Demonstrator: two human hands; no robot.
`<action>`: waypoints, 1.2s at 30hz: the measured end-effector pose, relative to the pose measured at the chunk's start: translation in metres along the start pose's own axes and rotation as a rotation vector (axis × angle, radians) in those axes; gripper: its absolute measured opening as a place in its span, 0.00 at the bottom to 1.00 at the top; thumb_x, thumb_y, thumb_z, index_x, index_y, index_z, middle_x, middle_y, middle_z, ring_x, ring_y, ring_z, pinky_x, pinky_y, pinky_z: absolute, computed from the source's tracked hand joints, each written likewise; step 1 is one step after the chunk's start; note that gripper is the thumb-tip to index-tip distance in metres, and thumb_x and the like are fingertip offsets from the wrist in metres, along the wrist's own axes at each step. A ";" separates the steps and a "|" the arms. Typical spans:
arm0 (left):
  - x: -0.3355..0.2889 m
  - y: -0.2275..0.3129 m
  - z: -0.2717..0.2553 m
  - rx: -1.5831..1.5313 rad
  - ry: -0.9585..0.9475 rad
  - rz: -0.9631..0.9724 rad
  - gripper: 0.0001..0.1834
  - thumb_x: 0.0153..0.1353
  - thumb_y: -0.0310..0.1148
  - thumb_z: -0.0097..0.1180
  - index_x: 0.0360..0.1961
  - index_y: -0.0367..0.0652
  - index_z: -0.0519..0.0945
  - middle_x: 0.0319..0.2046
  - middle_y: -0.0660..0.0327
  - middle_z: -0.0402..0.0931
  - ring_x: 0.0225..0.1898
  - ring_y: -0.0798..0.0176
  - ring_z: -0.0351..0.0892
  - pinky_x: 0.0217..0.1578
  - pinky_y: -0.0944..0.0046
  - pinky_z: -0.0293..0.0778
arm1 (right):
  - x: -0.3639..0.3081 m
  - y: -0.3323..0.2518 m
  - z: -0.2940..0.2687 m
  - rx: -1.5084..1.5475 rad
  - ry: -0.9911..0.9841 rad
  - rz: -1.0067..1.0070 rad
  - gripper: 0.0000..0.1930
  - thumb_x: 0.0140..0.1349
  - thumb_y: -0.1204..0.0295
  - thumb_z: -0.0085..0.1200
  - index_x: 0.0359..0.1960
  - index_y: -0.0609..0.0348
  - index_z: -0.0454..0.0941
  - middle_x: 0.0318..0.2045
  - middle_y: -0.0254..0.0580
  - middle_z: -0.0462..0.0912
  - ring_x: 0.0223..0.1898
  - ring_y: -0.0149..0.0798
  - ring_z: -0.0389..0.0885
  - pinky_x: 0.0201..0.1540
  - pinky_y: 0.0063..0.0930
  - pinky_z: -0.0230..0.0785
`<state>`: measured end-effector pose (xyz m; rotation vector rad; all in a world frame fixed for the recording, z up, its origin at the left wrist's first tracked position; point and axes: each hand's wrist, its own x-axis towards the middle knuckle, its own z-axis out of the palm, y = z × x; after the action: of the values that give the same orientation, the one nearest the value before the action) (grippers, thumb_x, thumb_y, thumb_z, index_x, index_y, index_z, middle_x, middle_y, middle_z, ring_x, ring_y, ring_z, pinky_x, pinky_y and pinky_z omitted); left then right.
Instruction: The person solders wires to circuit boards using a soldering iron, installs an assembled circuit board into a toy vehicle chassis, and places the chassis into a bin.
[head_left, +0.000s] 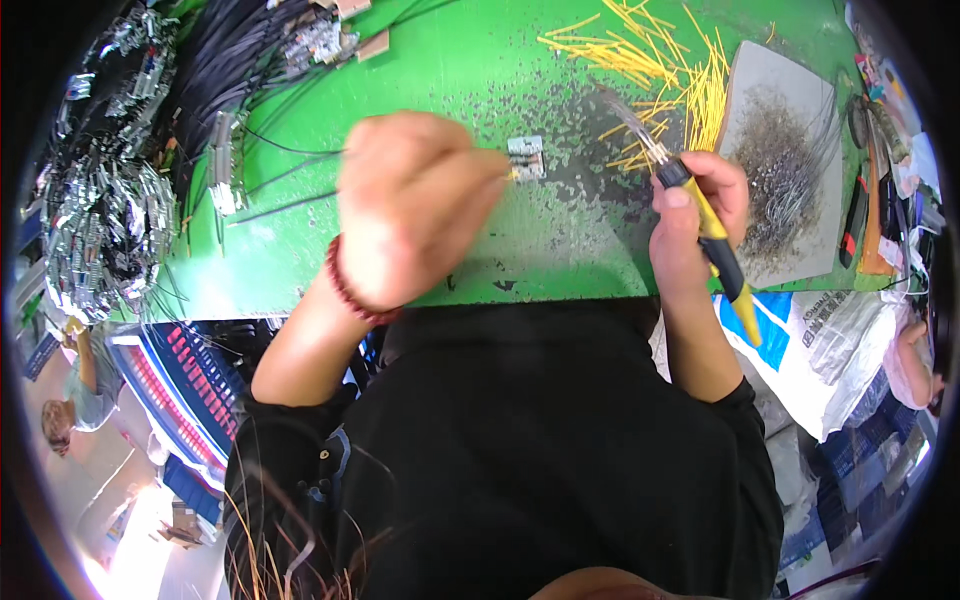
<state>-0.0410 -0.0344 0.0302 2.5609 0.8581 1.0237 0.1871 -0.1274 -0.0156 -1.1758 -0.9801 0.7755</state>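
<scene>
My left hand (415, 205), smeared by motion, is closed with its fingertips pressed together just left of a small metal-and-white connector piece (526, 158) on the green table. What the fingertips pinch is too blurred to make out. A beaded red bracelet (352, 290) circles that wrist. In my right hand (700, 210) is a yellow-and-black soldering iron (718, 245), the fingers wrapped round its grip. Its metal tip points up and to the left, over the table near the loose yellow wires (705, 95). Black cables (285, 200) run out to the left from beneath my left hand.
Bundles of metal connectors (110, 230) and black cables (215, 60) fill the left of the green table (470, 60). On the right lies a grey board (790, 230) covered with dark residue and fine strands, beside hand tools (870, 190). White plastic bags (830, 350) sit below the edge.
</scene>
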 end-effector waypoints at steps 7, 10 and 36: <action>0.035 -0.036 -0.023 0.106 -0.089 -0.137 0.07 0.43 0.26 0.66 0.23 0.42 0.79 0.25 0.60 0.74 0.27 0.55 0.76 0.29 0.58 0.71 | 0.000 -0.009 0.008 -0.011 -0.105 0.112 0.21 0.65 0.64 0.55 0.53 0.66 0.71 0.24 0.39 0.79 0.20 0.25 0.75 0.21 0.15 0.66; 0.067 -0.049 -0.005 0.229 -0.055 -0.199 0.05 0.49 0.30 0.63 0.26 0.43 0.80 0.27 0.57 0.76 0.29 0.52 0.79 0.29 0.57 0.75 | 0.000 -0.007 0.008 0.005 -0.097 0.047 0.18 0.65 0.68 0.55 0.51 0.67 0.73 0.28 0.40 0.80 0.21 0.26 0.77 0.20 0.15 0.67; 0.067 -0.096 0.017 0.374 -0.422 -0.300 0.05 0.56 0.31 0.53 0.27 0.41 0.77 0.29 0.51 0.78 0.32 0.45 0.79 0.33 0.49 0.75 | 0.002 -0.003 0.011 -0.018 -0.128 0.056 0.14 0.66 0.72 0.52 0.50 0.66 0.74 0.22 0.38 0.79 0.20 0.23 0.75 0.19 0.14 0.63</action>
<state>-0.0314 0.0826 0.0129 2.6694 1.3470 0.2361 0.1781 -0.1217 -0.0114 -1.1847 -1.0656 0.8968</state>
